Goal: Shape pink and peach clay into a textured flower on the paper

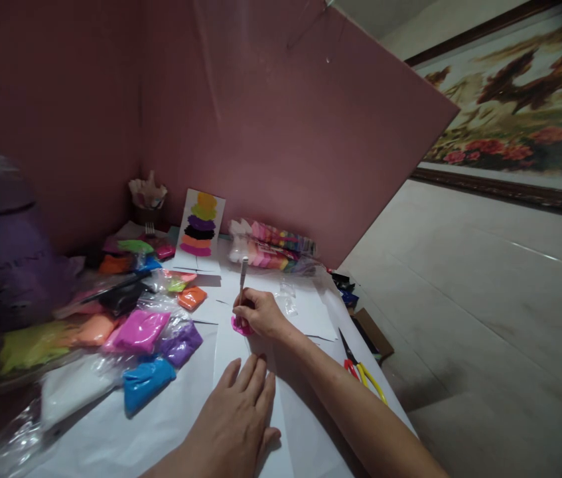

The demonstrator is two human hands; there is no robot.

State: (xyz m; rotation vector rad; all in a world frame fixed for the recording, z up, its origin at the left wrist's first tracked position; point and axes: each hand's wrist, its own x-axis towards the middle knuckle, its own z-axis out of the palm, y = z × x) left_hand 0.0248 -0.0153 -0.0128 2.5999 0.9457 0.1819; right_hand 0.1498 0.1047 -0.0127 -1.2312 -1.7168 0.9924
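Note:
My right hand (259, 313) is closed round a slim, upright pen (243, 275) with a pale top end. Its lower end is hidden by the fingers, over a small bright pink patch (241, 326) on a strip of white paper (231, 355). Whether the patch is clay or ink I cannot tell. Flat on the nearer part of that paper lies my left hand (238, 415), fingers stretched out and holding nothing. Behind the pen leans a white card (215, 219) with stacked bands of yellow, green, purple, black, orange and pink.
Several bags of coloured material, among them a pink bag (142, 330) and a blue bag (148, 384), crowd the left. Scissors (363, 375) lie at the right edge. Plastic-wrapped colour packs (273, 247) rest against the pink board (300, 146). A big purple container (6, 252) stands far left.

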